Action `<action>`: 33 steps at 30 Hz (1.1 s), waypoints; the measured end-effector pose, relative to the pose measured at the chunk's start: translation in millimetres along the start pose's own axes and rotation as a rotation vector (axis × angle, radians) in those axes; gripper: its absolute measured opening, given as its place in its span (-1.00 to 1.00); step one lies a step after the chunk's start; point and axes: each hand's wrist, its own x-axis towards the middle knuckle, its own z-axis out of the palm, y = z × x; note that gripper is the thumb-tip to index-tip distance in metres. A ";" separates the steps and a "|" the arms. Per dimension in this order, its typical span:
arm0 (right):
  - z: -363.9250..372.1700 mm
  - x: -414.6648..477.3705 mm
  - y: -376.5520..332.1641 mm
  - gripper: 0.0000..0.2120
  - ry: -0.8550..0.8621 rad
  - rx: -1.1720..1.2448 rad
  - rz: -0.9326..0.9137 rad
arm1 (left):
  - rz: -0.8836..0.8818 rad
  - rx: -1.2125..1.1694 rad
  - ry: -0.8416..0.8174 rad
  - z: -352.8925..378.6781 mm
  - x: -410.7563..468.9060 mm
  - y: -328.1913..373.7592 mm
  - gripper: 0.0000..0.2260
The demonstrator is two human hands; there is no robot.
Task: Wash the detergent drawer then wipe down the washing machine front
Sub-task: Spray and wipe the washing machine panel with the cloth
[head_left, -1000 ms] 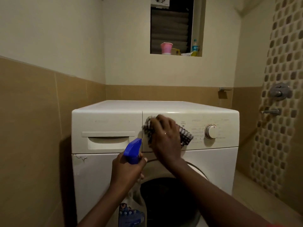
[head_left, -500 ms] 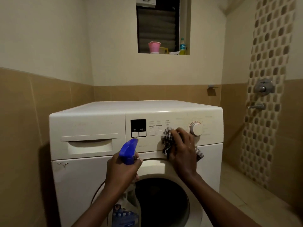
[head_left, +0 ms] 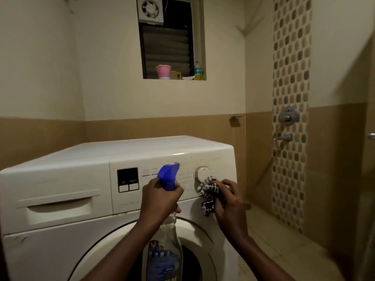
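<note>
Head view, and the white washing machine (head_left: 60,179) fills the lower frame, detergent drawer (head_left: 58,205) shut at 9 o'clock of the panel. Left hand (head_left: 160,201), grip clamped round the neck of a spray bottle (head_left: 165,250), blue nozzle up at the buttons. Right hand (head_left: 229,203), grip bunched on a checked cloth (head_left: 211,191), pressing it at 5 o'clock of the dial (head_left: 200,174).

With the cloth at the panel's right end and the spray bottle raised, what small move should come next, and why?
Probably work the checkered cloth up around the dial: the right hand presses it just below that knob, while the left hand holds the spray bottle aimed at the panel.
</note>
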 end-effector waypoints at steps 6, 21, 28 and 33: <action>-3.8 23.6 15.3 -0.60 0.142 0.025 0.108 | 0.043 -0.007 -0.087 28.2 16.3 22.1 -0.83; -117.1 127.7 7.7 -0.62 0.358 -0.211 -0.038 | -0.019 -0.074 -0.339 100.8 24.5 22.5 -0.67; -77.7 78.0 41.9 -0.64 0.321 -0.120 0.102 | -0.113 -0.061 -0.296 84.7 0.4 -10.2 -0.72; -39.7 65.2 42.4 -0.64 0.283 -0.044 0.181 | -0.145 -0.011 -0.199 46.7 -10.3 -32.6 -0.75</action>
